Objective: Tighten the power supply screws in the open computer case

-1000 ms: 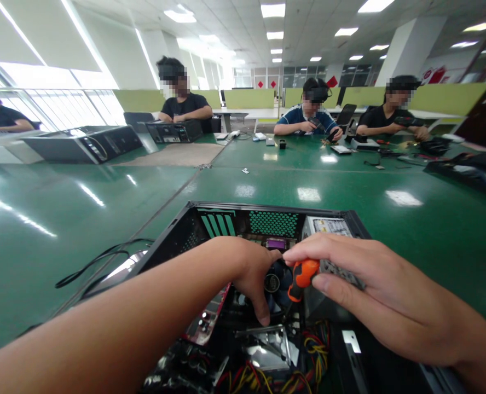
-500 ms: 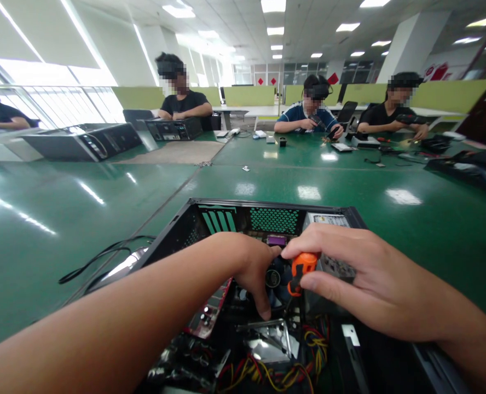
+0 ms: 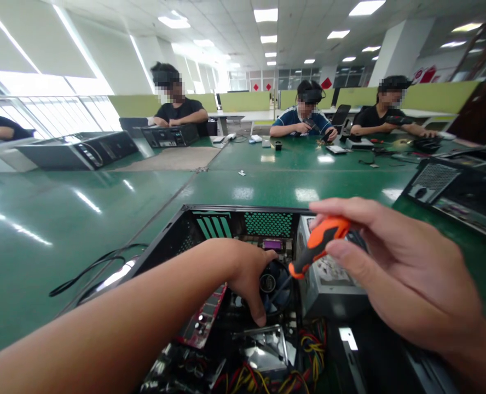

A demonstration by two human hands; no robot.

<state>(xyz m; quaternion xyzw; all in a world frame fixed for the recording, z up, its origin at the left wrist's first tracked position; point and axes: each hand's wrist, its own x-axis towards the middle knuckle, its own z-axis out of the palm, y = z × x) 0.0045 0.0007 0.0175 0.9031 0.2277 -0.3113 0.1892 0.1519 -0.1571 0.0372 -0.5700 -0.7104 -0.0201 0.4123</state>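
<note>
Office, open-plan, in use as a computer workshop. Ceiling: rows of lit panels [image 3: 266, 15]. Windows: roller blinds [image 3: 93, 52], left. Rear: yellow-green partitions [image 3: 245, 102]; black chair [image 3: 340, 115]. Centre: long green counter [image 3: 276, 176], glossy. Thereon: open computer case [image 3: 235, 208] with exposed fan [image 3: 267, 283] and coloured wiring [image 3: 314, 350]; dark closed-looking tower [image 3: 103, 150], left; opened chassis [image 3: 464, 189], right. Tools: orange-and-black screwdriver [image 3: 314, 249]. Occupants: several people [image 3: 181, 113] along the far side.
</note>
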